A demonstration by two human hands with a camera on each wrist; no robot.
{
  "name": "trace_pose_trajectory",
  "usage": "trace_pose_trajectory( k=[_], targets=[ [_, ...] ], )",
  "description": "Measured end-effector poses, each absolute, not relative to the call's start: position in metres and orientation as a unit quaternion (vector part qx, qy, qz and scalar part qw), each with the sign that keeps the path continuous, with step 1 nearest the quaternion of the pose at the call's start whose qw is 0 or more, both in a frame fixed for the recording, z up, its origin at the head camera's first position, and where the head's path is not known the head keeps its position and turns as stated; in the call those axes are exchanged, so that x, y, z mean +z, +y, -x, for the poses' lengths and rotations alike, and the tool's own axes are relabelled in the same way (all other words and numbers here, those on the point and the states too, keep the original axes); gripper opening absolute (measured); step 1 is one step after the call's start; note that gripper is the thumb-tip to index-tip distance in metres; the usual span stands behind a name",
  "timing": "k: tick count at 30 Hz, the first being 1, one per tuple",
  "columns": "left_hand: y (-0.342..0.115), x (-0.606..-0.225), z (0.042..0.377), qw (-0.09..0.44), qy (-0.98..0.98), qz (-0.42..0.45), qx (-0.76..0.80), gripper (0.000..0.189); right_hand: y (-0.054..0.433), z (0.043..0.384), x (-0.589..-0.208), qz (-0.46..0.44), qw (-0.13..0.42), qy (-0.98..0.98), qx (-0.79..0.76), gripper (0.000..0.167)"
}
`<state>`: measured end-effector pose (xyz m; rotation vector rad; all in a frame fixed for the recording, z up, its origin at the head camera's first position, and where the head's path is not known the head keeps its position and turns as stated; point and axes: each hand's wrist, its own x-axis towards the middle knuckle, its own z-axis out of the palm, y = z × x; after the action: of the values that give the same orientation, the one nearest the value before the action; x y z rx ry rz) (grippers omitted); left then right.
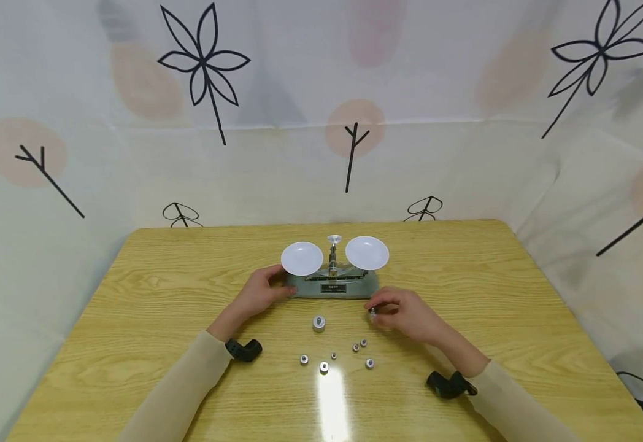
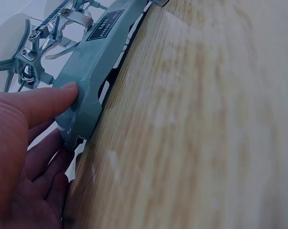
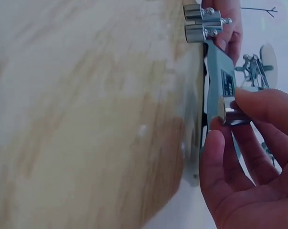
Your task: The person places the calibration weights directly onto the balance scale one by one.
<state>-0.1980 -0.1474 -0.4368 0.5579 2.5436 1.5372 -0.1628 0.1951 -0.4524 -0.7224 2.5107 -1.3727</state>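
- Two tan sleeves (image 1: 178,390) are nearest, lying over the bench (image 1: 465,264), one toward its left edge and one toward its right edge. Each wrist has a black strap-on piece (image 1: 244,350).
- Seven metal weights stand on the bench between the arms. The one closest to the left edge is a small weight (image 1: 304,360). Beside it is a round weight (image 1: 324,367), and then comes a tiny weight (image 1: 334,356).
- Closer to the right edge, two little weights (image 1: 356,347) stand side by side. Another weight (image 1: 369,363) is near them, a bit farther from the back edge.
- One big weight (image 1: 318,323) stands nearer the scale than the other six.
- The green balance scale (image 1: 306,287) sits toward the back edge, about halfway between the two back corners. It has a white left pan (image 1: 302,258), a white right pan (image 1: 367,253) and a dark label (image 1: 333,288) on its front.
- The left hand (image 1: 259,293) grips the scale's left end, with its thumb on the front and its bent fingers behind.
- The right hand (image 1: 406,312) pinches a shiny weight (image 1: 373,312) with thumb and fingers. It is just in front of the scale's right end.
- Behind the back edge hangs a pale cloth (image 1: 277,172) with black plant drawings.
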Motion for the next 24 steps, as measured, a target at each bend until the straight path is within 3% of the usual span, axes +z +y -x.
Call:
trace_pose_trajectory(
  k=[9, 20, 24],
  targets=[
    [-0.153, -0.475, 0.218, 0.051, 0.839, -0.183, 0.510, 0.053, 0.206, 0.168, -0.446, 0.238, 0.083, 0.841, -0.479, 0.021],
    [-0.158, -0.477, 0.216, 0.046, 0.838, -0.205, 0.504, 0.058, 0.221, 0.171, -0.431, 0.211, 0.055, 0.857, -0.466, 0.022],
    [-0.153, -0.455, 0.206, 0.057, 0.835, -0.203, 0.509, 0.059, 0.227, 0.175, -0.424, 0.198, 0.041, 0.864, -0.461, 0.023]
  ],
)
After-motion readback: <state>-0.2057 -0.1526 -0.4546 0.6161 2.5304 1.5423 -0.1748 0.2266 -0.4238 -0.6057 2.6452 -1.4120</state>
